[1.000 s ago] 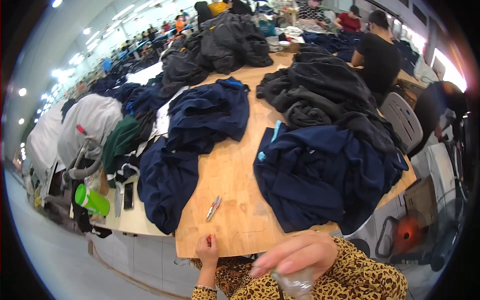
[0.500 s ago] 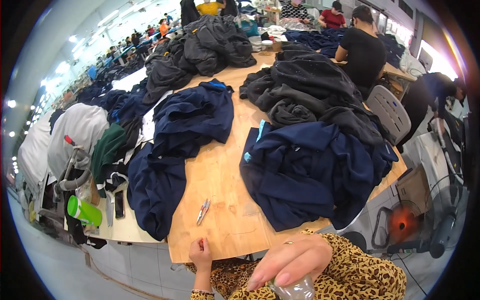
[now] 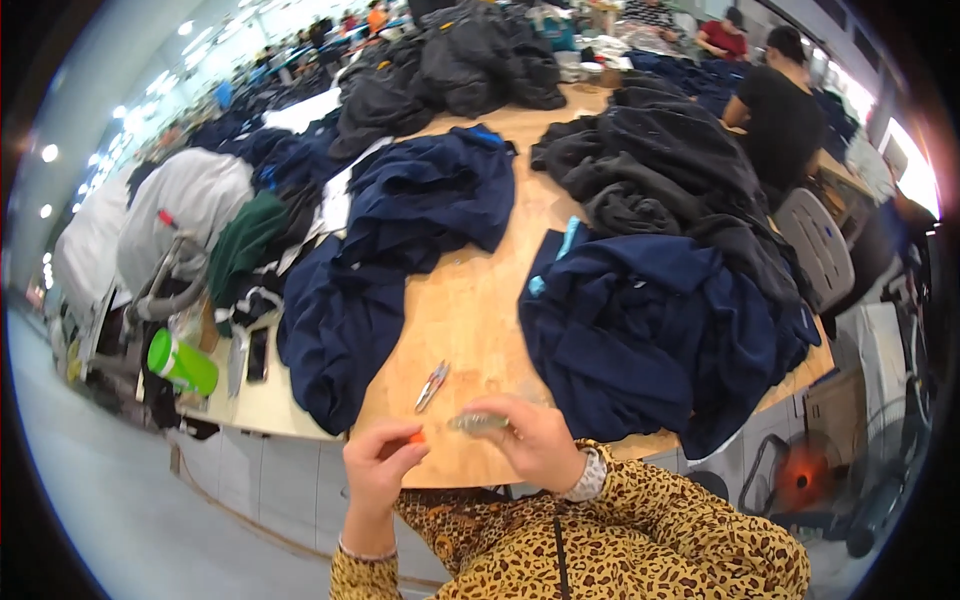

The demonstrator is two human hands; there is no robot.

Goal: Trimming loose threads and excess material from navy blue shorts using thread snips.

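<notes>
Over the table's near edge, my right hand [image 3: 540, 440] is closed around a small clear plastic bottle [image 3: 482, 423], whose far end is blurred and points toward my left hand [image 3: 380, 462]. That left hand pinches a small orange bottle cap [image 3: 417, 437] between thumb and fingertips. A short gap separates cap and bottle. Just beyond both hands, a pair of thread snips [image 3: 432, 386] with red and silver parts lies on the wooden table [image 3: 465, 320], touched by neither hand.
Navy garments lie in a left pile [image 3: 420, 200] and a right pile [image 3: 650, 340]. Dark grey garments [image 3: 660, 150] are heaped behind. A green tumbler [image 3: 183, 362] and a phone [image 3: 257, 355] rest on the left side table. A fan [image 3: 800, 475] stands low right; a seated person [image 3: 780, 110] works beyond.
My right hand has brought the bottle up and forward from the lower edge to above the table. My left hand has lifted slightly with the cap, and the view has shifted.
</notes>
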